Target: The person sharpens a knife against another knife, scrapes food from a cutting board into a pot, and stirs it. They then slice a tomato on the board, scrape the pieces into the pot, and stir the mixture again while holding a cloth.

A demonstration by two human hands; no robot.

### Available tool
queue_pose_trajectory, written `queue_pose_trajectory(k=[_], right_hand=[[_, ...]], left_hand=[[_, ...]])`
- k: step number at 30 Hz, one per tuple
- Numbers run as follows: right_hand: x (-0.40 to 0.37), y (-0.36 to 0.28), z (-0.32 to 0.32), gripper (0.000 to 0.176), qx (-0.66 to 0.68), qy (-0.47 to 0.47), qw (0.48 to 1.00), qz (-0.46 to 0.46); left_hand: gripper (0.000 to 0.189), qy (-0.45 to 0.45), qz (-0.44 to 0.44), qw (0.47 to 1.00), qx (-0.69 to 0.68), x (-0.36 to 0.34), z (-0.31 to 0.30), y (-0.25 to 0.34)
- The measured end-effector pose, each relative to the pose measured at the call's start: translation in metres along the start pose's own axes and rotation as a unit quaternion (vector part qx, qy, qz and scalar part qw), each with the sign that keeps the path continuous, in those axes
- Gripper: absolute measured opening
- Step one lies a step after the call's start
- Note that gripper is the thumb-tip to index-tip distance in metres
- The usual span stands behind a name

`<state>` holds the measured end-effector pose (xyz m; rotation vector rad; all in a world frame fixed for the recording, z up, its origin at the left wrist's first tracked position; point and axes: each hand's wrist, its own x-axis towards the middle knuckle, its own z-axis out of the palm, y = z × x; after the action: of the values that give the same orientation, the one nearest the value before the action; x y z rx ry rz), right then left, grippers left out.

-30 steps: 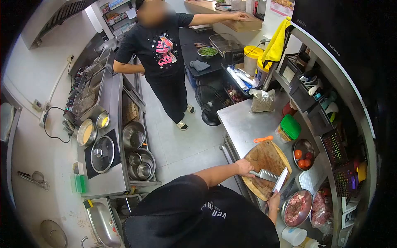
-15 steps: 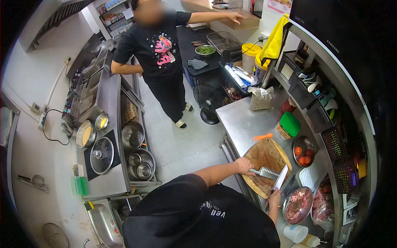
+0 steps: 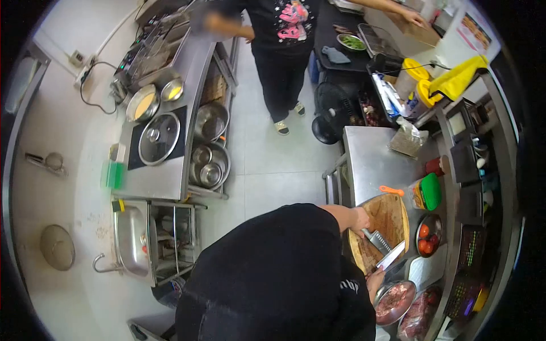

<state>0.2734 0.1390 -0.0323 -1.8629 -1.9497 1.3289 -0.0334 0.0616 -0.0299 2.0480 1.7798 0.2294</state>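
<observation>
My left hand [image 3: 359, 220] is wrapped round the handle of a broad knife with a dimpled blade [image 3: 379, 242], held low over the wooden cutting board [image 3: 392, 213]. In my right hand [image 3: 375, 281] is a second knife, its long plain blade [image 3: 391, 256] slanting up and away over the board's right edge. The two blades lie close together, the tips pointing different ways. Beside my right hand stands a metal bowl of raw meat [image 3: 395, 301]. A bag of meat [image 3: 421, 312] lies to its right.
A bowl of tomatoes [image 3: 427, 236], a green-lidded tub [image 3: 430, 192] and an orange-handled tool [image 3: 391, 191] sit round the board on the steel counter [image 3: 369, 153]. Another person [image 3: 278, 62] stands across the aisle near a black fan [image 3: 333, 111]. A sink [image 3: 131, 238] is at left.
My view has tilted down and turned, so the room has shifted in it. Both knives remain in my hands over the board. The other person still has an arm stretched out.
</observation>
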Motion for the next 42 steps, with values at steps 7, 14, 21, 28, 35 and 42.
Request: queue_pose_trajectory(k=[7,14,21,28,35,42], right_hand=[[0.013,0.021,-0.004,0.039,0.021,-0.043,0.999,-0.003],[-0.028,-0.054,-0.021,0.046,-0.078,0.006,0.996,-0.039],[-0.087,-0.046,-0.059,0.04,-0.088,0.056,0.988,-0.116],[-0.049,-0.125,0.043,0.076,0.031,-0.03,0.992,0.115],[-0.1,-0.077,-0.029,0.043,-0.092,-0.026,0.995,-0.001],[-0.028,-0.135,0.044,0.046,-0.117,-0.034,0.99,-0.075]], left_hand=[[0.052,-0.145,-0.051,0.988,0.004,0.009,-0.021,0.011],[0.064,-0.156,-0.08,0.983,-0.059,0.007,-0.034,0.014],[0.063,-0.133,-0.044,0.99,-0.018,0.008,-0.04,0.024],[0.056,-0.052,-0.013,0.995,0.085,-0.006,-0.026,0.022],[0.053,-0.037,-0.004,0.995,0.089,0.0,-0.033,0.023],[0.053,-0.033,0.013,0.997,0.075,0.0,-0.025,0.018]])
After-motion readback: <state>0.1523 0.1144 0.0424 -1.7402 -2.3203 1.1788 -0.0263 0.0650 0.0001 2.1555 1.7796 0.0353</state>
